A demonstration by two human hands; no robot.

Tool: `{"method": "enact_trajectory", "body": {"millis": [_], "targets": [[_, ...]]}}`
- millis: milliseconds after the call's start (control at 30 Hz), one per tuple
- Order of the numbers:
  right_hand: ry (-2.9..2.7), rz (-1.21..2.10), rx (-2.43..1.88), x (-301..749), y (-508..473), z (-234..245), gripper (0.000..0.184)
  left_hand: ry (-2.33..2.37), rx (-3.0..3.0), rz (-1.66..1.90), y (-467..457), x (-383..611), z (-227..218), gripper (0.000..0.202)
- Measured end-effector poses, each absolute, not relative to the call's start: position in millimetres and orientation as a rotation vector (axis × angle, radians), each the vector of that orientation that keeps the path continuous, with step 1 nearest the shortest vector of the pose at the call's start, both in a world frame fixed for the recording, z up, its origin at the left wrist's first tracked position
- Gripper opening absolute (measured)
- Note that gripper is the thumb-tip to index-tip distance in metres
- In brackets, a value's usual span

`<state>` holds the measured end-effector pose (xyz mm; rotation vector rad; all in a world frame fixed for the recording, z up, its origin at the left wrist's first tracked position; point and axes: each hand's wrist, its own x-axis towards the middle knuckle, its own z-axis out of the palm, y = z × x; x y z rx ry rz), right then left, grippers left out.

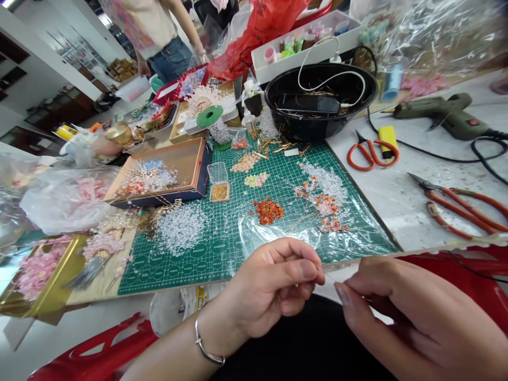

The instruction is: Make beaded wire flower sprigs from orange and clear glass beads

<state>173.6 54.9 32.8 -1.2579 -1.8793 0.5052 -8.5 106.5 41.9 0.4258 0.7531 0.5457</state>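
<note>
Left hand (pixel 273 283) pinching a hair-thin wire (pixel 328 275) there, just in front of the green cutting mat (pixel 222 254), running sideways toward the right hand (pixel 420 323)! Its end vanishes into the fingertips, and I can't tell if the right is gripping.

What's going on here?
A person pinches a thin wire between the fingertips of their left hand and right hand. Ahead, a green cutting mat holds piles of clear beads and orange beads. A glue gun lies to the right. Another person stands beyond.

A hot glue gun (pixel 440 116), orange scissors (pixel 371 153)
</note>
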Motion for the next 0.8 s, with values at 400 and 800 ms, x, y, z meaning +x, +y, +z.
{"method": "enact_trajectory", "body": {"millis": [400, 800], "targets": [[-1.908, 0.475, -1.245, 175.1, 54.9, 38.5, 0.018, 0.796, 0.493, 0.577, 103.5, -5.9, 43.3, 0.018], [-1.888, 0.525, -1.238, 176.0, 60.7, 42.4, 0.020, 0.794, 0.563, 0.553, 103.7, -4.2, 38.9, 0.021]]}}
